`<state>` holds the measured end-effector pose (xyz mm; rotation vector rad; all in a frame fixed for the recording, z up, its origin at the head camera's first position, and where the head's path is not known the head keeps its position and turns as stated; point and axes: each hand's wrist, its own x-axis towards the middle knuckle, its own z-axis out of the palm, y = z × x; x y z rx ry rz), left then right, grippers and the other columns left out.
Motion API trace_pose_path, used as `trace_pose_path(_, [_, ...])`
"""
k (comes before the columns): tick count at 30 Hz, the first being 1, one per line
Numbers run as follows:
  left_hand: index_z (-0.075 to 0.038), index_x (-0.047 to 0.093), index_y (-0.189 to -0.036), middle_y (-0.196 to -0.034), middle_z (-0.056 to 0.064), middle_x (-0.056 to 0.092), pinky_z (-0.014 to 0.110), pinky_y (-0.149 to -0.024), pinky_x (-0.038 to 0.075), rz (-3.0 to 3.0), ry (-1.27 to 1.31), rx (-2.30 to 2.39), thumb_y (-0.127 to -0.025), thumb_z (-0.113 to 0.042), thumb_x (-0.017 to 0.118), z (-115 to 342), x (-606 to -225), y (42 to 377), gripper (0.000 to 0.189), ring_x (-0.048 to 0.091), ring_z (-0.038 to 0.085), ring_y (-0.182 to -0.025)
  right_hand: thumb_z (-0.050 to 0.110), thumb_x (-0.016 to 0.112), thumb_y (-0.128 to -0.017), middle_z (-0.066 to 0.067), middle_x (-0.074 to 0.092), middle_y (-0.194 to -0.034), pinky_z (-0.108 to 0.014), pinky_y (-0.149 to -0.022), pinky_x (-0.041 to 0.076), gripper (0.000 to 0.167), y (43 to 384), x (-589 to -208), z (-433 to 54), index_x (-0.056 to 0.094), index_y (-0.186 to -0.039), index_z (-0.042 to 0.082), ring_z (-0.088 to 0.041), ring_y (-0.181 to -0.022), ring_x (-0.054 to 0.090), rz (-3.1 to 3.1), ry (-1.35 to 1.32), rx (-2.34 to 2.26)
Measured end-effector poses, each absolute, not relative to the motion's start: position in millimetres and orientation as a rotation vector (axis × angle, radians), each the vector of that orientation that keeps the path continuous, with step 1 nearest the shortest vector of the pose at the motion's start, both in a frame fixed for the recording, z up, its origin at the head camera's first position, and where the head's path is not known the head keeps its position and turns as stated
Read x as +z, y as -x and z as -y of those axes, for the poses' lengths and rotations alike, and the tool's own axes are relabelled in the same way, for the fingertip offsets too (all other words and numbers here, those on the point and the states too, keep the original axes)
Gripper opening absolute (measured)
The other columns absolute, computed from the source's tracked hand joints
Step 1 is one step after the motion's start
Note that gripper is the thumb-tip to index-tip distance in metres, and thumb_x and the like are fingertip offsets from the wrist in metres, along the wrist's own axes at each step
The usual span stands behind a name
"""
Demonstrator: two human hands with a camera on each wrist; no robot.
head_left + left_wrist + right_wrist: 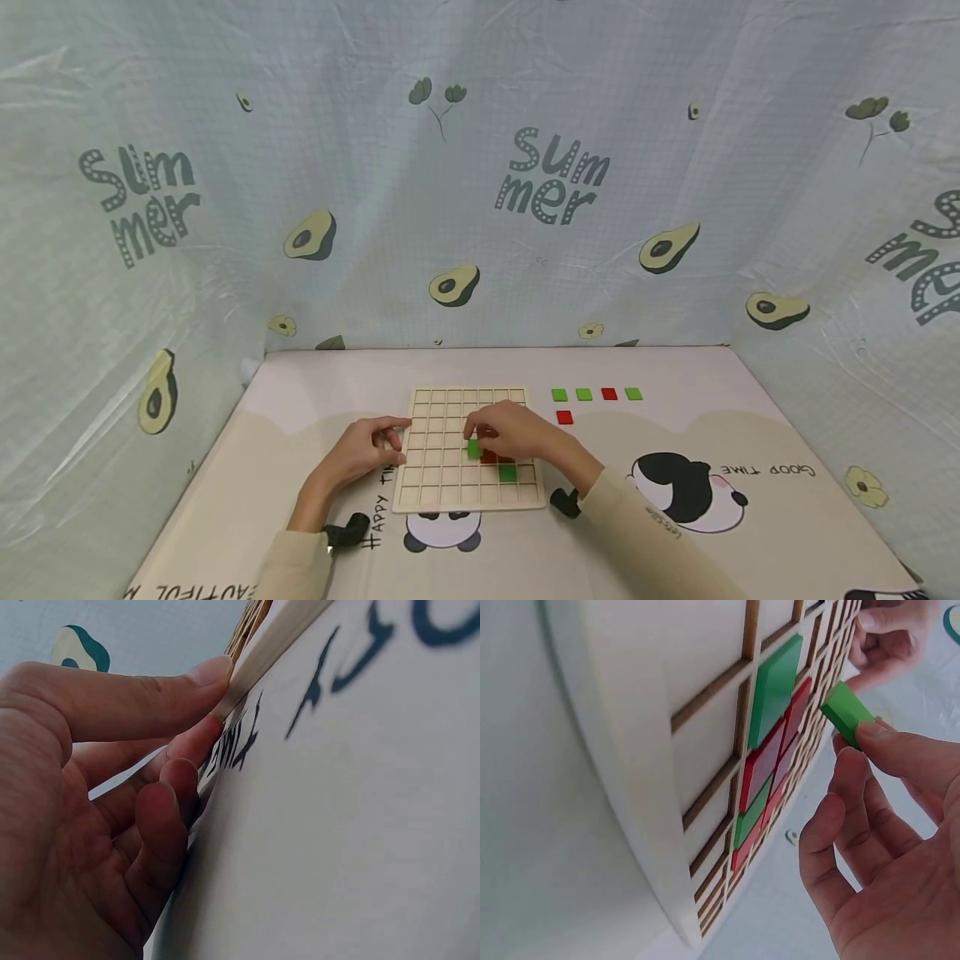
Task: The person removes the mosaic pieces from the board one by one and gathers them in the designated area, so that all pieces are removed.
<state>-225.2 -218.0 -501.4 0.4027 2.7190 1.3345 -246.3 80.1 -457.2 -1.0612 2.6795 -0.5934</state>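
Observation:
A pale wooden grid board (438, 477) lies on the table, with red and green square tiles in several of its cells. My right hand (513, 429) is above the board, pinching a green tile (847, 709) between thumb and fingers. The held tile is tilted and raised off the grid in the right wrist view. Below it in the grid sit a green tile (776, 690) and red tiles (761, 772). My left hand (367, 446) rests at the board's left edge; its thumb (150, 697) and another fingertip touch that edge, spread apart along it.
Right of the board, loose green tiles (583, 394) and red tiles (564, 417) lie flat on the table. The tablecloth (600, 517) carries printed pandas and lettering. A patterned curtain (480, 183) surrounds the table at the back and sides.

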Motion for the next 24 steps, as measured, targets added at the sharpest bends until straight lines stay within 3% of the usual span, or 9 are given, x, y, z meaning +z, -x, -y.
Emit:
trace_pose_path(6, [0.0,0.068,-0.132,-0.084,0.002,0.065,0.023,-0.062,0.039,-2.715,-0.407,1.342,-0.074,-0.007,0.083,218,-501,224,0.06,0.048,0.011,-0.066,0.015,0.068,-0.098,0.009,0.072,-0.099,-0.025,-0.082,0.05,0.015,249,-453,-89,0.076,-0.109,0.022,-0.008,-0.086,0.058,-2.69,1.041,-0.622])
trace_pose_path(16, [0.001,0.068,-0.132,-0.084,0.002,0.065,0.023,-0.062,0.039,-2.714,-0.399,1.343,-0.074,-0.007,0.083,218,-501,225,0.061,0.048,0.011,-0.066,0.011,0.067,-0.097,0.007,0.072,-0.1,-0.028,-0.083,0.052,0.015,256,-453,-116,0.075,-0.108,0.019,-0.009,-0.088,0.061,-2.706,1.088,-0.67])
trace_pose_path(24, [0.001,0.067,-0.133,-0.084,0.003,0.065,0.023,-0.062,0.039,-2.707,-0.401,1.346,-0.073,-0.006,0.083,218,-502,225,0.062,0.049,0.011,-0.066,0.009,0.067,-0.098,0.005,0.072,-0.098,-0.029,-0.079,0.053,0.016,258,-445,-139,0.075,-0.11,0.014,-0.012,-0.088,0.062,-2.711,0.98,-0.728])
